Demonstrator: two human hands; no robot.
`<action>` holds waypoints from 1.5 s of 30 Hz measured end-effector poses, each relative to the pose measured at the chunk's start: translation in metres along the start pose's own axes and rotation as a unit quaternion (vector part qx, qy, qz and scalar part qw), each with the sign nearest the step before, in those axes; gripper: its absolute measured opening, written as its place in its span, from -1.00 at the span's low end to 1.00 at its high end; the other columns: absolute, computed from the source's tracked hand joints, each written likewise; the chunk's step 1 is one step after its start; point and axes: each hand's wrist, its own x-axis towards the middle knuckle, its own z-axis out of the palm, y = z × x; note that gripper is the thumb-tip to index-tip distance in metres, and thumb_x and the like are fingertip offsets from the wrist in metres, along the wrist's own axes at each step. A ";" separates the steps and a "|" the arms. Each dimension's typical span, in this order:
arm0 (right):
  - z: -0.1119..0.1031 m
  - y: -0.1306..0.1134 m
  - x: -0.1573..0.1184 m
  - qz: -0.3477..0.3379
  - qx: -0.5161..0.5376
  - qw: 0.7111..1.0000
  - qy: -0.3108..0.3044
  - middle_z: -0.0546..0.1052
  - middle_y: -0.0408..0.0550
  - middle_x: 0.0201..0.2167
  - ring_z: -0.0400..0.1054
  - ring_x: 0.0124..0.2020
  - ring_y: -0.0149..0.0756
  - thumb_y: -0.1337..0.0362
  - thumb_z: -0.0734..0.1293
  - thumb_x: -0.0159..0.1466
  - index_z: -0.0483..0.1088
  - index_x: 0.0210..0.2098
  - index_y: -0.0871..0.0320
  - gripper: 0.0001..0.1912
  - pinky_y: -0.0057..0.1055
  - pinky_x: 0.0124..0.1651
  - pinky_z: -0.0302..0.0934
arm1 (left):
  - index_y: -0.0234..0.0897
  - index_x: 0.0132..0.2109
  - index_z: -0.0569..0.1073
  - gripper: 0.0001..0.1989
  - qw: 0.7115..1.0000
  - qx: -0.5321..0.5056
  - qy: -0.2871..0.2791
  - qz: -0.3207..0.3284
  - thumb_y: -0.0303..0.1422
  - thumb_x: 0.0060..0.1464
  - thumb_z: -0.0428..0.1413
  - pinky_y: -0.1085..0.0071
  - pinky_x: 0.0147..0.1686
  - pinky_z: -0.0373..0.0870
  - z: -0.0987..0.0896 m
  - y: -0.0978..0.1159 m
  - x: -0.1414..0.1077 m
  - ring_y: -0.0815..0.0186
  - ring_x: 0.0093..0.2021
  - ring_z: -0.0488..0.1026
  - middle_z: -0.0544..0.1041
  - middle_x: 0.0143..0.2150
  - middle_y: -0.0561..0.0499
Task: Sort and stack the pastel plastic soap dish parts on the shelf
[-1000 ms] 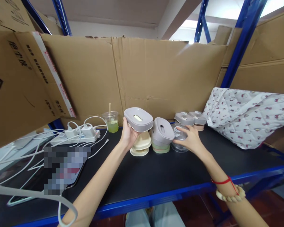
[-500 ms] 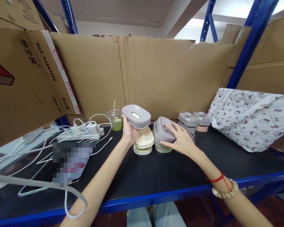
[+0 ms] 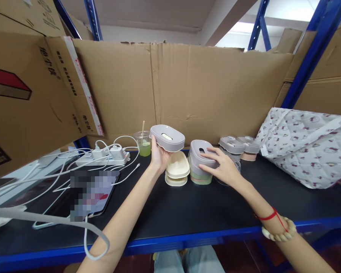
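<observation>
My left hand [image 3: 159, 154] holds up a grey oval lid [image 3: 174, 139] with a slot in its top, thumb at the near left edge and fingers beneath. Below it, cream-coloured shallow oval trays or lids [image 3: 177, 167] stand stacked on the black table. To their right, a grey-lidded box [image 3: 199, 157] sits level on green and pinkish pieces [image 3: 200, 177]. My right hand [image 3: 223, 167] lies over that box's right end, fingers spread, fingertips at its top and thumb near its front side. Part of the box is hidden behind the hand.
Two more grey-lidded boxes [image 3: 249, 148] stand at the back right, beside a white quilted bag [image 3: 307, 148]. At the left lie a tablet-like device [image 3: 102, 197], a power strip [image 3: 102, 159] and loose white cables. A cup of green drink [image 3: 144, 148] stands behind my left hand.
The grey-lidded box has gone from tilted to level on its stack, and my right fingers have shifted over its top. My left hand still holds the lid. The camera view has turned slightly left.
</observation>
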 end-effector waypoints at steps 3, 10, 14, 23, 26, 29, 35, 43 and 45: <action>-0.005 -0.005 0.003 0.014 0.026 1.000 0.005 0.35 0.09 0.07 0.30 0.05 -0.02 -0.05 0.32 0.08 0.48 -0.08 0.08 -0.50 0.03 0.09 0.17 | -0.48 0.28 0.16 -0.37 1.000 0.009 -0.025 0.002 -0.08 0.31 -0.33 0.28 -0.12 0.45 0.001 0.001 -0.002 0.20 -0.14 0.48 0.41 0.07 -0.23; -0.011 -0.049 0.028 -0.012 0.133 0.991 0.032 0.22 0.07 0.18 0.14 0.19 -0.09 -0.14 0.35 0.01 0.20 0.20 0.06 -0.17 -0.01 0.18 0.10 | -0.40 0.22 0.25 -0.49 0.990 0.060 -0.129 -0.013 -0.16 0.32 -0.26 0.27 0.03 0.36 0.008 -0.003 -0.015 0.18 -0.02 0.44 0.47 -0.02 -0.18; -0.002 -0.071 0.040 -0.023 0.175 0.984 0.018 0.19 0.05 0.18 0.18 0.16 -0.10 -0.07 0.40 -0.04 0.22 0.20 0.04 -0.15 -0.07 0.18 0.12 | -0.37 0.18 0.29 -0.58 0.982 0.095 -0.164 0.003 -0.26 0.31 -0.17 0.29 0.13 0.25 0.007 -0.008 -0.021 0.22 0.07 0.38 0.46 0.02 -0.13; -0.003 -0.083 0.037 -0.033 0.245 0.969 0.027 0.31 0.02 0.07 0.26 0.07 -0.17 -0.09 0.34 0.07 0.29 0.15 0.02 -0.30 -0.19 0.12 0.18 | -0.35 -0.07 0.43 -0.60 0.981 0.107 -0.154 0.044 -0.11 0.10 0.05 0.21 0.12 0.26 0.003 -0.006 -0.020 0.09 0.14 0.31 0.50 -0.10 -0.13; -0.007 -0.081 0.038 0.003 0.309 0.951 0.025 0.36 0.05 0.04 0.27 0.06 -0.16 -0.17 0.25 0.11 0.31 0.11 0.13 -0.30 -0.19 0.11 0.18 | -0.36 -0.08 0.43 -0.64 0.984 0.096 -0.147 0.041 -0.19 0.10 0.00 0.23 0.09 0.29 0.005 -0.005 -0.021 0.09 0.11 0.34 0.51 -0.12 -0.12; -0.014 -0.075 0.038 0.062 0.326 0.943 0.039 0.40 0.08 -0.01 0.28 0.04 -0.13 -0.22 0.16 0.15 0.32 0.10 0.18 -0.27 -0.15 0.11 0.17 | -0.39 -0.06 0.42 -0.63 0.989 0.068 -0.120 0.050 -0.24 0.10 -0.06 0.28 0.05 0.33 0.007 -0.003 -0.020 0.13 0.04 0.39 0.52 -0.14 -0.13; -0.021 -0.069 0.027 0.197 0.026 0.978 0.065 0.15 0.17 0.15 0.20 0.12 0.08 -0.02 0.38 0.06 0.43 0.04 0.14 -0.40 -0.01 0.14 0.12 | -0.41 -0.22 0.41 -0.77 0.987 0.156 0.015 0.044 -0.40 0.07 -0.08 0.44 -0.22 0.39 0.004 0.005 -0.008 0.30 -0.33 0.46 0.50 -0.38 -0.04; -0.001 -0.071 0.017 0.211 -0.144 0.967 -0.007 0.14 0.41 0.16 0.24 0.03 0.28 -0.10 0.31 0.14 0.48 -0.03 0.28 -0.38 0.16 -0.01 0.16 | -0.37 -0.29 0.39 -0.82 0.895 0.424 0.072 0.120 -0.56 -0.08 -0.05 0.42 -0.14 0.31 -0.016 0.004 0.011 0.26 -0.19 0.41 0.47 -0.20 -0.09; -0.001 -0.072 0.018 0.211 -0.150 0.966 -0.016 0.09 0.45 0.20 0.21 0.07 0.32 -0.11 0.28 0.16 0.47 -0.02 0.29 -0.37 0.18 -0.03 0.17 | -0.35 -0.30 0.40 -0.81 0.875 0.462 0.071 0.123 -0.56 -0.07 -0.06 0.30 -0.01 0.26 -0.019 -0.002 0.013 0.18 -0.08 0.39 0.46 -0.16 -0.13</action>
